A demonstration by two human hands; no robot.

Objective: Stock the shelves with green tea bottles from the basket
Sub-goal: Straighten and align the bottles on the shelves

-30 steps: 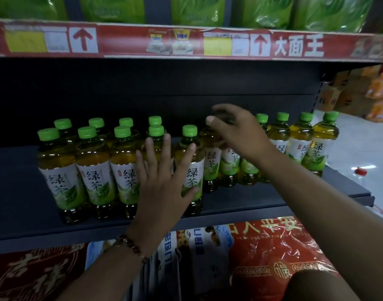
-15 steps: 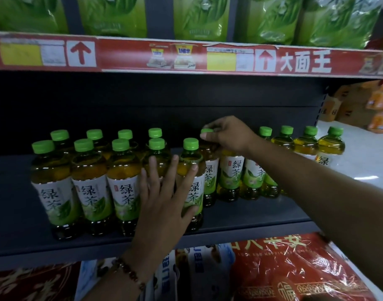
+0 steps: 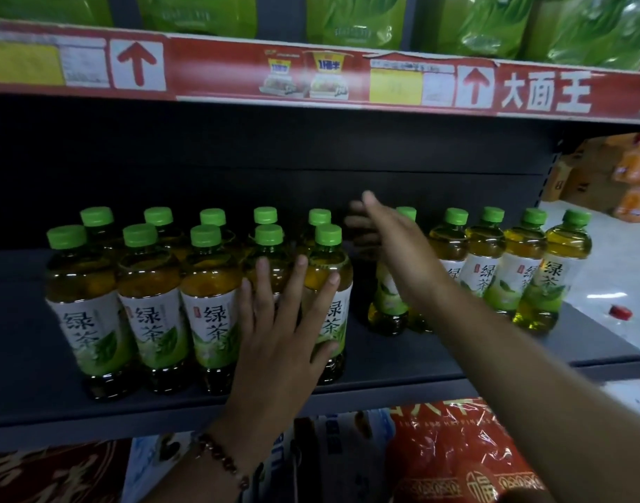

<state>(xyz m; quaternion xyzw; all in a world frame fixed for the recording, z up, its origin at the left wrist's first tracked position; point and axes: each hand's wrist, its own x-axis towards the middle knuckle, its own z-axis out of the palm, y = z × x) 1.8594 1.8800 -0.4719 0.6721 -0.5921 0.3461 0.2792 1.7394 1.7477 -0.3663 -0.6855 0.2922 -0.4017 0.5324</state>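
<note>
Pressing flat on the front bottles (image 3: 327,303), the spread left hand (image 3: 282,343) risks toppling them rearward; the unclenched, empty right hand (image 3: 391,248) could clip the caps (image 3: 405,214) just beside it.

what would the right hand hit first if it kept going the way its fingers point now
Probably nothing soon. The right hand, open and motion-blurred, points up and left into the dark gap above the green caps, toward the shelf's back panel. The rear-row bottle sits just below that line; depth is unclear.

Green-capped amber bottles (image 3: 209,303) (white-green labels) under red shelf strip (image 3: 217,70)
</note>
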